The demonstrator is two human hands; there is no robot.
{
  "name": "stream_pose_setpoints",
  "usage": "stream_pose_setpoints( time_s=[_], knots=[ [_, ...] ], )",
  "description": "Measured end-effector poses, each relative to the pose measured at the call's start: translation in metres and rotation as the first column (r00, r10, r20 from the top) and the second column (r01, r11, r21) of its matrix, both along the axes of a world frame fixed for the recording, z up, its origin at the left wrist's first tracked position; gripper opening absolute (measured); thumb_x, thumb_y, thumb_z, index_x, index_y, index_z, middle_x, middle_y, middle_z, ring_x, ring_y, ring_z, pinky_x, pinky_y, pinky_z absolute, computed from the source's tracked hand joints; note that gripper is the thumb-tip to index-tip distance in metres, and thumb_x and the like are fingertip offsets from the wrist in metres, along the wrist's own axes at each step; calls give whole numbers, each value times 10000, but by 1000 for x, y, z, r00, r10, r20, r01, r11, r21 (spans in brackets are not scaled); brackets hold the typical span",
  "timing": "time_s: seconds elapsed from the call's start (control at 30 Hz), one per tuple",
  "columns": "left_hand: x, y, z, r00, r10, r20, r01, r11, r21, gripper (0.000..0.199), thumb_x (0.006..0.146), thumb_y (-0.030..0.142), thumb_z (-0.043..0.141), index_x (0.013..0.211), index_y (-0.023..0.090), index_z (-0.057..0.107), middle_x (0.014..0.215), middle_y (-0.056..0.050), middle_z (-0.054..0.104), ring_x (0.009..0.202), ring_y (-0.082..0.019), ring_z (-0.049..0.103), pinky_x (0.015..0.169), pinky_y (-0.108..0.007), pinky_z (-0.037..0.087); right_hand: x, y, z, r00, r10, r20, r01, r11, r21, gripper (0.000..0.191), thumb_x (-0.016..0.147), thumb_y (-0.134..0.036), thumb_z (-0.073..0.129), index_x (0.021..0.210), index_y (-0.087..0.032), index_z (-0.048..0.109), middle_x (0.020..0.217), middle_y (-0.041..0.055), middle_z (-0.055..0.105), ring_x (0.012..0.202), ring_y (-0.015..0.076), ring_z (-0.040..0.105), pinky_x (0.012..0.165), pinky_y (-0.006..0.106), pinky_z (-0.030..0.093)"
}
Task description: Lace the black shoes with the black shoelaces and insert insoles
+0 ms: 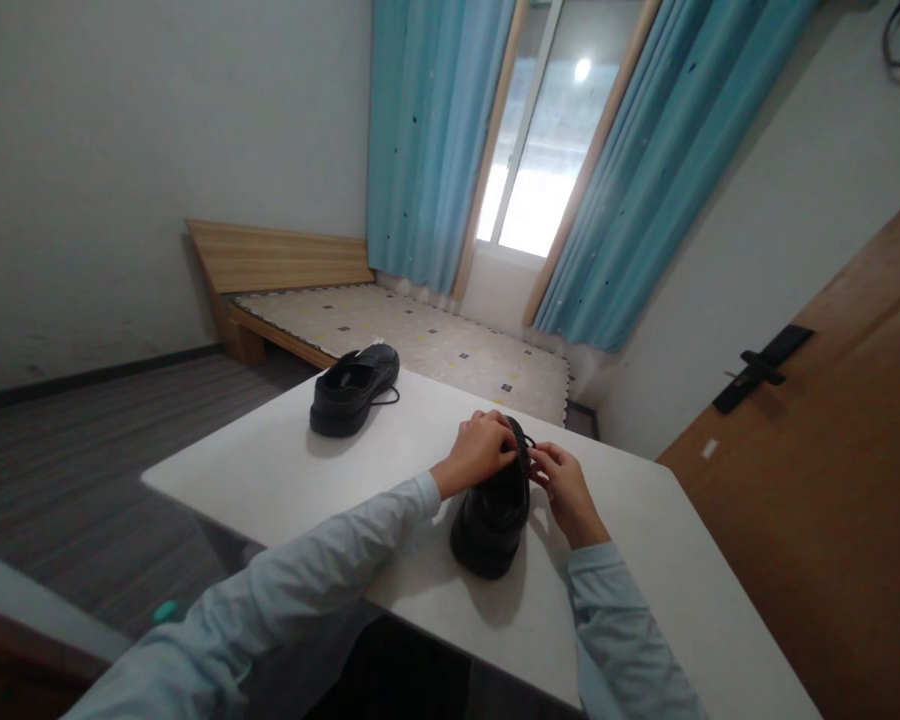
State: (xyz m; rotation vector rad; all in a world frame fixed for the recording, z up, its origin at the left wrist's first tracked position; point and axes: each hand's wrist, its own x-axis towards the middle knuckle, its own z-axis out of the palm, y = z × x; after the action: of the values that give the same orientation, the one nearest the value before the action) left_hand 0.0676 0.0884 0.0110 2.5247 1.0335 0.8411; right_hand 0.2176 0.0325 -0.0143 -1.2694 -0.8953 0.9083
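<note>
A black shoe [489,530] stands on the white table, its heel toward me and its toe pointing away. My left hand [478,452] grips it from the left, fingers bent over its upper near the lacing. On the other side, my right hand [562,485] pinches a black shoelace [529,440] between thumb and fingertips, close to the opening. The hands partly hide the front of this shoe. Farther off to the left sits a second black shoe [351,392], upright and untouched, with a loose lace lying to its right.
Both shoes are on the white table [390,500]. Beyond its far edge is a low bed [435,335] with a wooden headboard [277,255]. Blue curtains [439,140] hang at the window. A brown door [810,480] with a black handle is at the right.
</note>
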Motion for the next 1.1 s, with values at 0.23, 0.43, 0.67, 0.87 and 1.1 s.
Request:
stream_pose_setpoints(
  time_s=[0.23, 0.43, 0.67, 0.87, 1.1],
  knots=[
    [-3, 8, 3, 987, -30, 160, 43, 996, -78, 147, 747, 299, 620, 781, 204, 728, 953, -48, 657, 906, -198, 592, 855, -301, 451, 1, 0, -1, 999, 20, -51, -20, 1000, 2, 234, 564, -315, 757, 672, -202, 582, 588, -64, 546, 543, 89, 483, 556, 226, 406],
    [-18, 23, 14, 968, -13, 252, 85, 957, -277, 189, 743, 286, 600, 807, 148, 711, 873, -63, 697, 878, -202, 621, 835, -292, 450, 1, 0, 0, 993, 27, -116, -23, 999, 29, 230, 568, -282, 754, 667, -213, 558, 578, -80, 520, 517, 75, 460, 541, 212, 406],
    [-48, 47, 17, 906, 56, 421, 207, 807, -553, 270, 719, 372, 592, 816, 131, 663, 851, -66, 679, 839, -183, 609, 725, -280, 444, 0, -4, 8, 975, 52, -216, -44, 998, 45, 208, 569, -260, 744, 668, -210, 567, 627, -65, 551, 516, 70, 460, 540, 207, 415],
    [-55, 56, 12, 776, 177, 606, 357, 668, -653, 291, 702, 413, 638, 794, 142, 587, 951, -78, 645, 894, -170, 604, 778, -298, 449, 1, -5, 6, 981, 62, -184, -53, 997, 51, 203, 572, -256, 750, 621, -201, 560, 590, -57, 535, 533, 75, 455, 547, 203, 411],
    [-51, 51, 15, 675, 66, 735, 542, 631, -555, 327, 704, 434, 674, 789, 139, 562, 892, -60, 630, 883, -162, 604, 807, -316, 462, 0, -5, 9, 991, 14, -131, 1, 994, 111, 175, 559, -242, 742, 673, -206, 614, 636, -44, 584, 567, 89, 473, 557, 224, 396]
  ],
)
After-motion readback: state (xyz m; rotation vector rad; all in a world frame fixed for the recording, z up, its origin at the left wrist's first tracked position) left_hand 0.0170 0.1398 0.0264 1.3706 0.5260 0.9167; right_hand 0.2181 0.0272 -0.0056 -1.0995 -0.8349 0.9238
